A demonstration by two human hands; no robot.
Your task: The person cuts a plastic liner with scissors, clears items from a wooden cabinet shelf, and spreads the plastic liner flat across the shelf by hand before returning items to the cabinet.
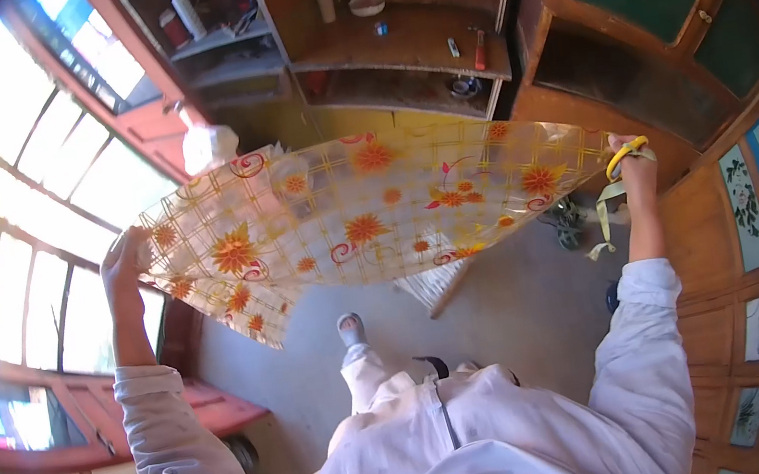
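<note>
Holding a flowered sheet [364, 228] outspread, gripped at either end by left hand [121, 257] and right hand [640, 169]; next likely needing even tension.

The person's 2 arms are standing wide apart and reaching forward from the torso [417, 435], both bending at the elbow. The left hand [122, 256] is gripping firmly, its fingers folding inward, its wrist lying nearly in line with the bare left forearm [130, 335]. The right hand [637, 157] is gripping too, fingers curling toward the palm, and is sitting slightly higher in the view. The left sleeve [172, 450] and right sleeve [645, 345] are ending in folded cuffs, leaving the 2 wrists uncovered. 1 foot [351, 330] is showing ahead of the torso.
</note>
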